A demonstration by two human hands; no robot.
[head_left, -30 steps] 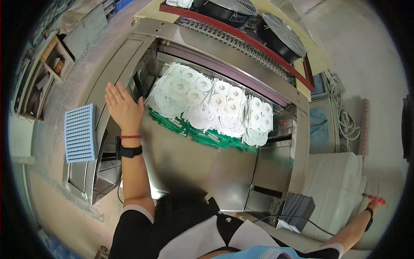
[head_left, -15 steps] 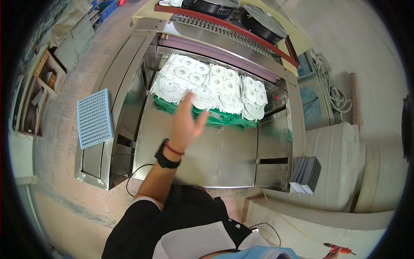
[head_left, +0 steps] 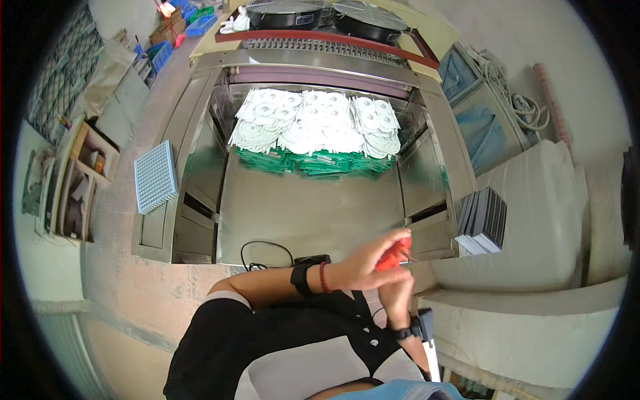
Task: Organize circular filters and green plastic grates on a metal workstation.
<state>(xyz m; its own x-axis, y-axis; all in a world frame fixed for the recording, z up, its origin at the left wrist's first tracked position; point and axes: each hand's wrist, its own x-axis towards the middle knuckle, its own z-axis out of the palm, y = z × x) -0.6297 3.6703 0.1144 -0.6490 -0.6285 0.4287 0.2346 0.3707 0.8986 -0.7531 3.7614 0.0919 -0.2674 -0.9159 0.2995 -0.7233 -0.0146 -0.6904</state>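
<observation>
In front of my body, my left hand (head_left: 368,265) curls its fingers and thumb around a small red tool (head_left: 395,255) with a thin pointed end. Just below it is my right hand (head_left: 398,295), partly hidden by the left one and closed at the same tool. Fingers cover most of the tool, so its exact kind does not show. Farther off, piled white boards with round patterns (head_left: 323,123) lie in several overlapping rows. Green boards (head_left: 320,163) stick out beneath their near side, on the metal tray (head_left: 313,207) of a machine.
A light-blue pegged rack (head_left: 155,177) rests on the machine's left ledge. Dark upright plates (head_left: 481,220) stand at the right ledge. Two black fans (head_left: 285,15) sit on the far end. A black cable (head_left: 267,243) loops at the near edge. White tanks (head_left: 533,220) stand right.
My left hand has left the white boards and come back to the lower right. My right hand has brought the red tool in from the far lower right, and the hands now meet.
</observation>
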